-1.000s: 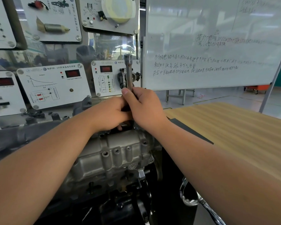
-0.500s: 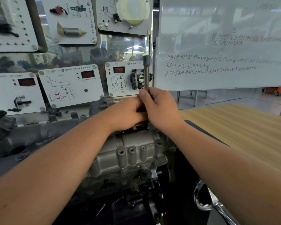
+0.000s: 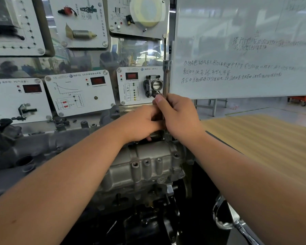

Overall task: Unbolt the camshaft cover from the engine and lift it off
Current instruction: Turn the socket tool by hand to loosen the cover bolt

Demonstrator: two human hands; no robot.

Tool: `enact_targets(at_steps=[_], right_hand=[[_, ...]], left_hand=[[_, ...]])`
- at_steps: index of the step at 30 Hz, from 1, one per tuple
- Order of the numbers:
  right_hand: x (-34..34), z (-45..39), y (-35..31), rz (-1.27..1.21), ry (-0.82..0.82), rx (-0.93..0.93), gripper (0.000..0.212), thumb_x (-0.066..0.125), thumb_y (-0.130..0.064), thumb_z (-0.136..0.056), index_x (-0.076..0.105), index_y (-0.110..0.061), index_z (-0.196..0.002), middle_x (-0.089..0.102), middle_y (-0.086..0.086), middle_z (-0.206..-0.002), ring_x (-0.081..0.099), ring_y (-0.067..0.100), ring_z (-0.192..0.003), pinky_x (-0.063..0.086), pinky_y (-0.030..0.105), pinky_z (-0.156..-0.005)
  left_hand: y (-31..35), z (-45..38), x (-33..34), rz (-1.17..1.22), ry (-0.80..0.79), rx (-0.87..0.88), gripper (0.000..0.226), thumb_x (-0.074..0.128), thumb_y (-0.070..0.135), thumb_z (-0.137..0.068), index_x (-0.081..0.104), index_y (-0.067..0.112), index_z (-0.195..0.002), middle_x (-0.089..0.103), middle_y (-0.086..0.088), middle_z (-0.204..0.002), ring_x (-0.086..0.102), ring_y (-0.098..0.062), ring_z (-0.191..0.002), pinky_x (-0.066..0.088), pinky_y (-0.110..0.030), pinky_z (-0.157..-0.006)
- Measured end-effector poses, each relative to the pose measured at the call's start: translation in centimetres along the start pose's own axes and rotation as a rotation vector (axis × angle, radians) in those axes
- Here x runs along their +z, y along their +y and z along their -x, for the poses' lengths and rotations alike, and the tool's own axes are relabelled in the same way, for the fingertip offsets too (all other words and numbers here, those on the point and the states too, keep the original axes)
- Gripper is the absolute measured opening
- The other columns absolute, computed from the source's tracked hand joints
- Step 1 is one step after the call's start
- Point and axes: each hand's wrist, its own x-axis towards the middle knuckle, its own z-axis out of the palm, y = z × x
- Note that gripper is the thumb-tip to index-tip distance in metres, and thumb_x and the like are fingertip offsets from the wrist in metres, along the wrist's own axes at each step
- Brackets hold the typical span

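A grey cast camshaft cover (image 3: 145,163) with several bolt bosses tops the engine (image 3: 42,149) in the centre of the head view. An upright metal socket extension bar (image 3: 165,76) stands at the cover's far edge. My right hand (image 3: 178,117) grips the bar's shaft, thumb pointing up along it. My left hand (image 3: 141,122) is curled around the bar's lower part just beside the right hand. The bar's lower end and the bolt under it are hidden by both hands.
Training panels with gauges and a throttle body (image 3: 153,85) stand behind the engine. A whiteboard (image 3: 245,50) fills the upper right. A wooden table (image 3: 265,144) lies to the right. A chromed tool (image 3: 224,225) lies at the lower right, beside the black engine stand.
The view has shifted, so everything sits further right in the frame. Both hands keep their hold on the upright bar, with no clear movement of the bar itself.
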Motion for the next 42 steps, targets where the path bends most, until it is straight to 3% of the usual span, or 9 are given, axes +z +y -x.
enact_targets(at_steps=[5,8,15,21,26,30,36,39,42], right_hand=[[0.25,-0.02,0.15,-0.009,-0.005,0.001,0.032,0.059,-0.035,-0.1,0.059,-0.015,-0.076,0.057,-0.015,-0.058,0.051,0.002,-0.056,0.037,0.013,-0.052],[0.14,0.14,0.29,-0.023,0.083,0.006,0.016,0.071,-0.035,-0.092,0.064,-0.021,-0.088,0.067,-0.009,-0.074,0.062,0.002,-0.068,0.046,0.015,-0.059],[0.02,0.12,-0.19,0.034,-0.037,-0.015,0.039,0.053,-0.029,-0.104,0.061,-0.002,-0.077,0.053,0.0,-0.061,0.042,0.004,-0.056,0.034,0.022,-0.053],[-0.03,0.31,-0.35,-0.048,-0.009,-0.006,0.018,0.064,-0.031,-0.097,0.065,-0.015,-0.09,0.065,-0.015,-0.076,0.061,0.0,-0.072,0.047,0.02,-0.067],[-0.18,0.47,-0.25,0.028,0.047,-0.03,0.027,0.064,-0.03,-0.098,0.063,-0.01,-0.079,0.062,-0.001,-0.067,0.055,0.008,-0.06,0.041,0.016,-0.055],[-0.32,0.24,-0.25,0.014,-0.005,0.012,0.038,0.051,-0.029,-0.104,0.064,0.002,-0.085,0.057,0.009,-0.064,0.046,0.008,-0.059,0.04,0.029,-0.056],[-0.15,0.27,-0.18,-0.034,0.024,0.032,0.023,0.065,-0.037,-0.096,0.064,-0.014,-0.093,0.069,0.002,-0.081,0.066,0.01,-0.075,0.051,0.025,-0.066],[-0.28,0.26,-0.26,0.061,0.051,0.012,0.025,0.062,-0.034,-0.098,0.06,-0.015,-0.081,0.063,-0.001,-0.071,0.057,0.005,-0.064,0.04,0.014,-0.055],[-0.22,0.45,-0.51,0.118,-0.004,-0.011,0.036,0.051,-0.03,-0.104,0.059,-0.004,-0.081,0.06,0.01,-0.071,0.056,0.021,-0.068,0.041,0.029,-0.059]], left_hand=[[0.11,-0.08,-0.09,-0.107,0.041,0.03,0.017,0.061,0.025,-0.096,0.061,0.043,-0.098,0.073,0.013,-0.077,0.059,-0.008,-0.042,0.045,-0.02,-0.042],[0.09,-0.28,0.19,-0.11,0.045,0.04,0.017,0.064,0.029,-0.096,0.062,0.041,-0.108,0.072,0.005,-0.083,0.065,-0.012,-0.051,0.051,-0.023,-0.043],[-0.13,0.03,0.0,0.042,0.02,0.008,0.024,0.06,0.016,-0.1,0.063,0.04,-0.098,0.075,0.002,-0.099,0.073,-0.019,-0.08,0.056,-0.024,-0.056],[0.01,-0.12,-0.08,-0.089,0.066,0.005,0.023,0.062,0.021,-0.094,0.059,0.042,-0.087,0.068,0.021,-0.064,0.058,-0.006,-0.04,0.043,-0.017,-0.04],[-0.09,-0.27,0.1,-0.008,0.063,0.006,0.023,0.065,0.023,-0.097,0.061,0.045,-0.093,0.074,0.01,-0.091,0.07,-0.015,-0.057,0.049,-0.017,-0.047],[-0.39,-0.24,0.11,0.063,0.043,-0.046,0.014,0.065,0.016,-0.099,0.068,0.023,-0.111,0.076,-0.002,-0.104,0.075,-0.027,-0.086,0.062,-0.031,-0.061],[0.14,-0.08,-0.08,-0.036,0.069,-0.003,0.023,0.066,0.023,-0.096,0.061,0.045,-0.095,0.074,0.002,-0.092,0.061,-0.005,-0.045,0.046,-0.015,-0.044],[0.17,-0.15,0.07,-0.003,0.064,0.007,0.026,0.067,0.023,-0.096,0.058,0.047,-0.095,0.073,0.002,-0.099,0.066,-0.007,-0.052,0.05,-0.016,-0.048],[0.1,-0.05,0.05,0.048,0.053,-0.003,0.025,0.064,0.019,-0.098,0.062,0.044,-0.097,0.075,0.007,-0.1,0.074,-0.017,-0.073,0.057,-0.022,-0.055]])
